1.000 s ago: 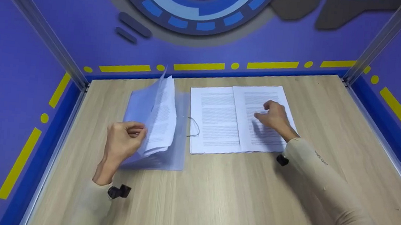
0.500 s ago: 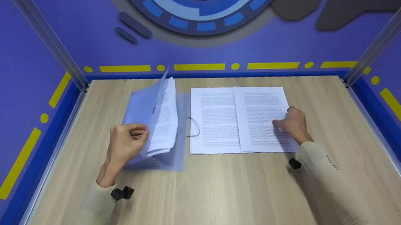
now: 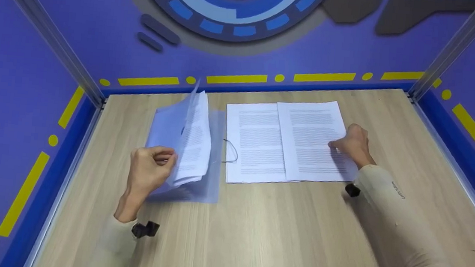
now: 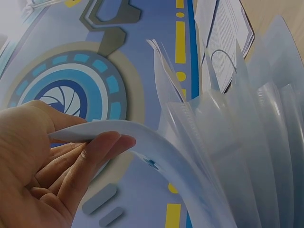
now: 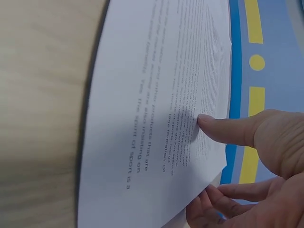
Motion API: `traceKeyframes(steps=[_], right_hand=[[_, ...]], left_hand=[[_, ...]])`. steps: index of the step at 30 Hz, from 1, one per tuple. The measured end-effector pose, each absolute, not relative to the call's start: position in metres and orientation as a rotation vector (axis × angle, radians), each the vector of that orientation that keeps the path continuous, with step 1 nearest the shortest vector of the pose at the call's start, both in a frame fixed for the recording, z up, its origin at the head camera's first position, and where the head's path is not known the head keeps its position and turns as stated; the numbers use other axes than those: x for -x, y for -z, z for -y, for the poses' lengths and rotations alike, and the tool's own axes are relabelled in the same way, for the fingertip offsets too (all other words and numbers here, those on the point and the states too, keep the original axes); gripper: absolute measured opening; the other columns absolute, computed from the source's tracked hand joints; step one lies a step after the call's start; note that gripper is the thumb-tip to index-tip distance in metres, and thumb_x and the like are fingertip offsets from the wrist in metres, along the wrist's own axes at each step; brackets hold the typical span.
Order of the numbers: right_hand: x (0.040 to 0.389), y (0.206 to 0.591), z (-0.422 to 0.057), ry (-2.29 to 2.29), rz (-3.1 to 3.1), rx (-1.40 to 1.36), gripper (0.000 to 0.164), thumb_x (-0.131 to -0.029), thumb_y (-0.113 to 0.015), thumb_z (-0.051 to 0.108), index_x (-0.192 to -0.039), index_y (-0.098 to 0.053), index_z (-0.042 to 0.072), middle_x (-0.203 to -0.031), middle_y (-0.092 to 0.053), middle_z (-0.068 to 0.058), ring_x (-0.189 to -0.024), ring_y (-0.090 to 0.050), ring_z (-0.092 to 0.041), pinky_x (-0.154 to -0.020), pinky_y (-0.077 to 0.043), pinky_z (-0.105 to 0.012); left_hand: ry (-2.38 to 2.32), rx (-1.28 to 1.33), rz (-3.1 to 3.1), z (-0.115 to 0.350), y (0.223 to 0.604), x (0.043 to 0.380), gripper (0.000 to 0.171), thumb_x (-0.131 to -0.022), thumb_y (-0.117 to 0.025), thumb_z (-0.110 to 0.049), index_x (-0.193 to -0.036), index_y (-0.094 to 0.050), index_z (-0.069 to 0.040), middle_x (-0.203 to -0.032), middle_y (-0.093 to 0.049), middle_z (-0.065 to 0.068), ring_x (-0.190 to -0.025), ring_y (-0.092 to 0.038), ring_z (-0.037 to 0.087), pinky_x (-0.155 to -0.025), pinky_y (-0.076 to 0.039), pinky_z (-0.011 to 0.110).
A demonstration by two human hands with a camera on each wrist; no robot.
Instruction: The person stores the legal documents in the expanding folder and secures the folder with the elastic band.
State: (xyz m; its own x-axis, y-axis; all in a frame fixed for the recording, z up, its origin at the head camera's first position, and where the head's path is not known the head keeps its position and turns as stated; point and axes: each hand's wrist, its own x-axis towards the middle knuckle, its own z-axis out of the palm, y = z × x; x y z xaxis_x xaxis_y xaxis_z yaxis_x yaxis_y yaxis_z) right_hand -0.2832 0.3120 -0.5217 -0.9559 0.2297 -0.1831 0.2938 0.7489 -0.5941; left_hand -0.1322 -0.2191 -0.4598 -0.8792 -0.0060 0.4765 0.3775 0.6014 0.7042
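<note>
At the left of the head view my left hand [image 3: 148, 171] pinches the raised cover of a translucent clear-pocket folder [image 3: 168, 127]. The left wrist view shows the bent cover [image 4: 137, 130] between thumb and fingers, with several clear pockets [image 4: 237, 147] fanned out beside it. Printed pages [image 3: 193, 142] stand half upright inside the folder. On the right, my right hand [image 3: 354, 144] is at the right edge of a printed sheet [image 3: 311, 144]. Its thumb [image 5: 228, 129] lies on the printed side, while the other fingers [image 5: 228, 202] reach under the edge, pinching it.
More printed paper [image 3: 258, 146] lies left of the sheet, partly covered by it. A thin dark looped cord [image 3: 231, 150] sits between folder and paper. Wood-look table [image 3: 254, 234] extends in front. Blue panels [image 3: 235, 60] enclose the back and sides.
My right hand has moved right from above the sheet to its right edge and now grips it there. The left hand, still pinching the folder cover, has shifted slightly right.
</note>
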Motion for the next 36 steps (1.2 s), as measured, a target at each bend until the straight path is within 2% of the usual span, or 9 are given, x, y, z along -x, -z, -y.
traceKeyframes(steps=[5,10,12,16,20,26,30,36], right_hand=[[0.288,0.521,-0.315,1.018,-2.796,-0.441,0.061,-0.085,-0.088,0.01,-0.13,-0.053,-0.013,-0.116,-0.055,-0.023,-0.101,-0.049,-0.032,-0.086,-0.046,-0.044],[0.291,0.52,-0.322,1.109,-2.694,-0.452,0.064,-0.091,-0.083,0.008,-0.14,-0.049,-0.016,-0.134,-0.055,-0.031,-0.113,-0.053,-0.039,-0.103,-0.049,-0.054],[0.291,0.52,-0.325,1.125,-2.683,-0.439,0.061,-0.093,-0.078,0.007,-0.141,-0.05,-0.017,-0.137,-0.055,-0.034,-0.116,-0.054,-0.04,-0.105,-0.05,-0.055],[0.292,0.522,-0.333,1.128,-2.724,-0.397,0.052,-0.096,-0.064,0.005,-0.14,-0.052,-0.02,-0.137,-0.057,-0.037,-0.112,-0.057,-0.039,-0.096,-0.054,-0.05],[0.292,0.526,-0.339,1.158,-2.748,-0.394,0.049,-0.096,-0.055,0.003,-0.14,-0.055,-0.02,-0.133,-0.06,-0.035,-0.108,-0.059,-0.037,-0.086,-0.054,-0.041],[0.29,0.526,-0.348,1.237,-2.729,-0.407,0.046,-0.096,-0.056,0.002,-0.139,-0.058,-0.015,-0.125,-0.06,-0.028,-0.104,-0.059,-0.033,-0.074,-0.05,-0.028],[0.289,0.524,-0.357,1.287,-2.629,-0.392,0.047,-0.099,-0.059,0.006,-0.143,-0.056,-0.012,-0.13,-0.06,-0.028,-0.104,-0.062,-0.029,-0.075,-0.052,-0.025],[0.287,0.52,-0.372,1.391,-2.438,-0.356,0.052,-0.104,-0.061,0.011,-0.15,-0.048,-0.008,-0.132,-0.061,-0.022,-0.096,-0.065,-0.015,-0.078,-0.058,-0.025]], left_hand=[[1.193,0.307,2.391,0.219,0.46,0.133,0.01,-0.086,-0.079,0.009,-0.095,-0.081,0.012,-0.083,-0.079,0.024,-0.071,-0.08,0.035,-0.066,-0.053,0.004],[1.199,0.3,2.395,0.22,0.459,0.133,0.009,-0.086,-0.079,0.01,-0.094,-0.08,0.012,-0.083,-0.079,0.025,-0.072,-0.08,0.036,-0.066,-0.053,0.004],[1.208,0.294,2.399,0.22,0.458,0.133,0.01,-0.086,-0.079,0.01,-0.095,-0.08,0.013,-0.083,-0.079,0.025,-0.072,-0.08,0.037,-0.066,-0.054,0.004],[1.221,0.284,2.403,0.223,0.457,0.133,0.011,-0.087,-0.079,0.009,-0.097,-0.08,0.013,-0.084,-0.079,0.025,-0.073,-0.08,0.037,-0.067,-0.054,0.004],[1.226,0.291,2.396,0.225,0.456,0.133,0.011,-0.087,-0.079,0.009,-0.097,-0.08,0.012,-0.083,-0.079,0.024,-0.072,-0.08,0.037,-0.067,-0.054,0.005],[1.223,0.313,2.377,0.228,0.455,0.132,0.01,-0.086,-0.081,0.008,-0.096,-0.081,0.011,-0.083,-0.08,0.022,-0.071,-0.08,0.035,-0.066,-0.056,0.007],[1.228,0.314,2.375,0.231,0.454,0.132,0.011,-0.086,-0.081,0.007,-0.097,-0.081,0.012,-0.084,-0.08,0.022,-0.072,-0.08,0.035,-0.066,-0.057,0.008],[1.246,0.299,2.376,0.234,0.451,0.132,0.012,-0.086,-0.082,0.008,-0.097,-0.08,0.012,-0.085,-0.08,0.023,-0.073,-0.08,0.035,-0.066,-0.057,0.008]])
